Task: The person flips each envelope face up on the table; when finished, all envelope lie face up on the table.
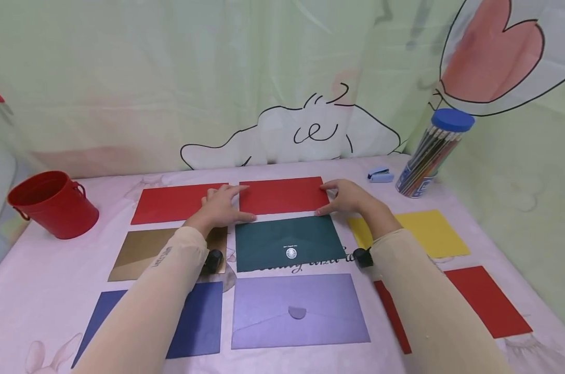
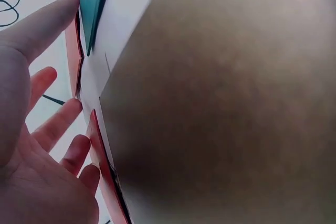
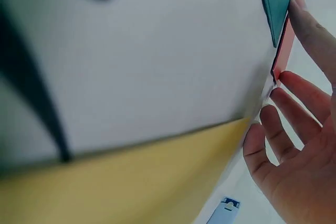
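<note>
The middle red envelope (image 1: 282, 196) lies flat in the back row, between my two hands. My left hand (image 1: 219, 208) is spread at its left end, thumb at the near-left corner and index finger at the far one. The other fingers of that hand lie over the left red envelope (image 1: 170, 203). At the right end, my right hand (image 1: 350, 197) touches the short edge with thumb and fingertips, its fingers gently bent in the right wrist view. Just in front lies a dark green envelope (image 1: 282, 236) with a small white emblem.
A brown envelope (image 1: 142, 249), blue envelope (image 1: 198, 322), lilac envelope (image 1: 301, 296), yellow envelope (image 1: 432, 234) and red envelope (image 1: 493, 301) surround my forearms. A red bucket (image 1: 53, 205) stands at left; a blue stapler (image 1: 380, 175) and pencil tub (image 1: 432, 156) at back right.
</note>
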### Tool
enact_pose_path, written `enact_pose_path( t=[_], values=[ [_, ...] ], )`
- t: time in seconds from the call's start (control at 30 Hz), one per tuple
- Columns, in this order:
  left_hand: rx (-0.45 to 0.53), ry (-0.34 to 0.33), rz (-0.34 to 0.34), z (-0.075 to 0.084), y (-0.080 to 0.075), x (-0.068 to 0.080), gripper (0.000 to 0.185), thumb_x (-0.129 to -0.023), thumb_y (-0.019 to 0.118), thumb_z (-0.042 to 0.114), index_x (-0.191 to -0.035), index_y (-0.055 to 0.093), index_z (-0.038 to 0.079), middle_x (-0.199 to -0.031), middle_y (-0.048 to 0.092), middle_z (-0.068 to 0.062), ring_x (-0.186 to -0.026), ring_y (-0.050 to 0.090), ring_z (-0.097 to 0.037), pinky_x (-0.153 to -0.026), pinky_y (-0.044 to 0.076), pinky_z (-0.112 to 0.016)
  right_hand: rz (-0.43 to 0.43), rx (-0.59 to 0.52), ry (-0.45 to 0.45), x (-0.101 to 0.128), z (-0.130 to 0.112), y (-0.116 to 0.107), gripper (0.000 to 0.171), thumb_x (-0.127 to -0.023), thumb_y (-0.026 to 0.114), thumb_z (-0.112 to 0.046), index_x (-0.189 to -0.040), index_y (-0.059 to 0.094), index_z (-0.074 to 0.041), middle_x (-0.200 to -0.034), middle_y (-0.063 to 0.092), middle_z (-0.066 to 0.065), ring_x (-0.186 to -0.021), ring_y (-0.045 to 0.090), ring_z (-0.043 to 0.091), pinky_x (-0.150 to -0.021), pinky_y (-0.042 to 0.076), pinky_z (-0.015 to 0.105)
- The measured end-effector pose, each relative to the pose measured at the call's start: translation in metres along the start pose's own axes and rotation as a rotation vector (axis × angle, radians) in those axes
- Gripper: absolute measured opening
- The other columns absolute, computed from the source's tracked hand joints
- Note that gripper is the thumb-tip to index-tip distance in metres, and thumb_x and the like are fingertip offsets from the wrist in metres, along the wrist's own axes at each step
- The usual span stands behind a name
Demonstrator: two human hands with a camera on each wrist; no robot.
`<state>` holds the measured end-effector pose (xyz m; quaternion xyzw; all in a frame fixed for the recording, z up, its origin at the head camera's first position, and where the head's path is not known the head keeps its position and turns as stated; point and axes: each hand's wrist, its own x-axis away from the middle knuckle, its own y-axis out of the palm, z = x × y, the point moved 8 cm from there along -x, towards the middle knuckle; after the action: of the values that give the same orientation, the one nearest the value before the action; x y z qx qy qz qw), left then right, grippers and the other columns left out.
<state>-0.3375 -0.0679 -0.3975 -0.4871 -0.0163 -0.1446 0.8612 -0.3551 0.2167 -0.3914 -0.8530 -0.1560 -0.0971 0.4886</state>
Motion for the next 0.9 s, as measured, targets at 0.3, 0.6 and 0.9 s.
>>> enact_pose_path(
  t=[0.3,0.6,0.9],
  values=[
    [-0.032,-0.018,0.018,0.0029,-0.0056,0.0018,0.093,-0.074,0.089,0.033,-0.154,0.043,0.024,-0.152,0.035,-0.018,-0.135,0.030,-0.039,-0.108,0.027,-0.058,0.006,0.016,-0.016,-0.0026,-0.0046,0.0002,0.085,-0.083,0.084,-0.027,-0.153,0.040,-0.003,-0.152,0.038,0.024,-0.137,0.035,0.042,-0.101,0.047,0.050],
    [-0.044,-0.016,0.012,0.0020,-0.0049,0.0011,0.094,-0.074,0.088,0.034,-0.155,0.042,0.023,-0.154,0.033,-0.019,-0.137,0.029,-0.039,-0.109,0.025,-0.060,-0.038,0.032,-0.001,-0.0033,-0.0060,-0.0006,0.090,-0.081,0.086,-0.030,-0.153,0.039,-0.004,-0.150,0.038,0.023,-0.135,0.037,0.041,-0.100,0.047,0.051],
    [-0.033,-0.019,0.045,0.0019,-0.0041,-0.0016,0.097,-0.072,0.090,0.035,-0.155,0.041,0.025,-0.148,0.042,-0.017,-0.135,0.033,-0.038,-0.108,0.025,-0.060,-0.023,0.032,-0.020,-0.0004,-0.0050,-0.0006,0.082,-0.084,0.083,-0.023,-0.152,0.041,-0.004,-0.151,0.038,0.024,-0.134,0.039,0.043,-0.099,0.048,0.051]
  ],
)
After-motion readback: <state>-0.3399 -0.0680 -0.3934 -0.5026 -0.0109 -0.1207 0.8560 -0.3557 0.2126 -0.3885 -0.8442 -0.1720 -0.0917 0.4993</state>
